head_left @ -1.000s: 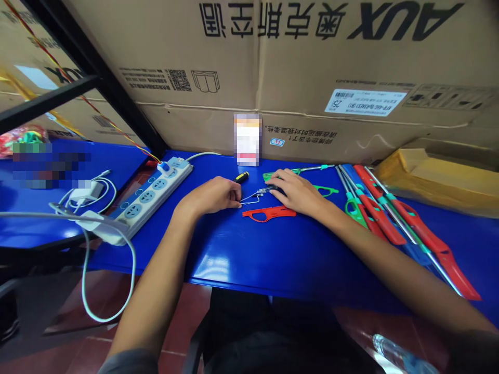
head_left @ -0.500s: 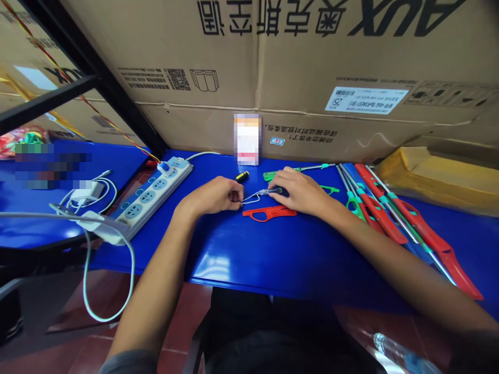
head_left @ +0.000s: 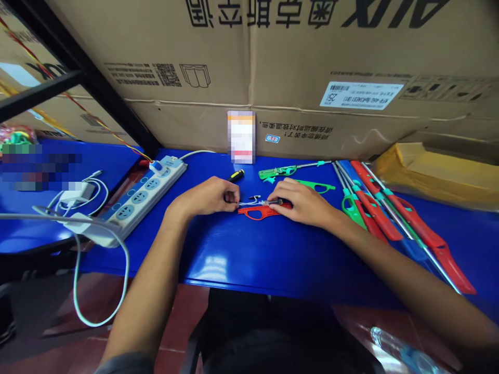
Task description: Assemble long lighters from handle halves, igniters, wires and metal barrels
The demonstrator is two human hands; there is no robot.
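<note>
My left hand (head_left: 218, 196) is closed on the end of thin white wires (head_left: 246, 203) above the blue table. In my right hand (head_left: 298, 202) is a small tool with a clear shaft and dark handle (head_left: 277, 201), its tip at the wires' other end. Just under both lies a red lighter-shaped casing (head_left: 257, 212), partly covered by my right hand. A green casing with a metal rod (head_left: 277, 172) and a separate green casing (head_left: 322, 186) lie beyond my right hand. Past my left hand rests a black and yellow screwdriver (head_left: 236, 175).
A white power strip (head_left: 139, 197) with plugs and cables is at left. Several red, green and blue long lighters (head_left: 393, 218) lie at right, before a yellow carton (head_left: 432, 169). A large cardboard box (head_left: 288, 67) stands behind, with a small pixelated card (head_left: 241, 137) against it.
My right hand and the tool have lowered slightly toward the red casing, uncovering more of the green parts behind. The whole view has shifted a little.
</note>
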